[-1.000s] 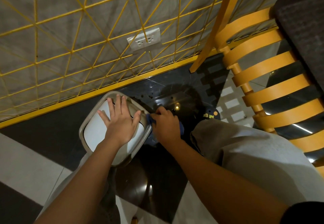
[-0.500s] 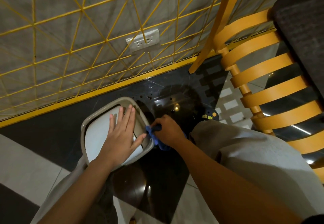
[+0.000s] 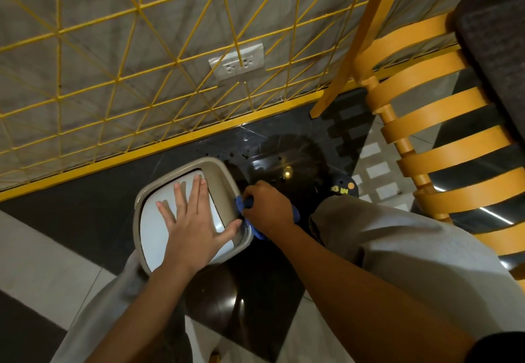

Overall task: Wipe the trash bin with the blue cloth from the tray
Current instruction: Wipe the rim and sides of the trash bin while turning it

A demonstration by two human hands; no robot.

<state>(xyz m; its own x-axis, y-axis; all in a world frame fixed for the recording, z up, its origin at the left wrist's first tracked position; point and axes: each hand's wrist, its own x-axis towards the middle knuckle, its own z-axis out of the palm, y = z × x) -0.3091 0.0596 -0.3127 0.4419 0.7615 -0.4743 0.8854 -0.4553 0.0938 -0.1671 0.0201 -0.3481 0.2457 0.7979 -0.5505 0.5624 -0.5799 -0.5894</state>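
Note:
A beige trash bin (image 3: pixel 220 176) with a white swing lid (image 3: pixel 153 229) stands on the dark floor tile, seen from above. My left hand (image 3: pixel 193 226) lies flat on the white lid, fingers straight and spread. My right hand (image 3: pixel 265 207) grips the blue cloth (image 3: pixel 257 230) against the bin's right outer side, just below the rim. Most of the cloth is hidden under that hand. The tray is not in view.
A yellow wire grid (image 3: pixel 142 78) covers the grey wall behind the bin, with a wall socket (image 3: pixel 237 62). An orange slatted chair (image 3: pixel 443 135) with a dark seat stands at the right. My knees in grey trousers (image 3: pixel 397 246) flank the bin.
The bin's top has tilted and shifted under my left hand. My right hand with the cloth has slid along the bin's right side towards me and back up near the rim.

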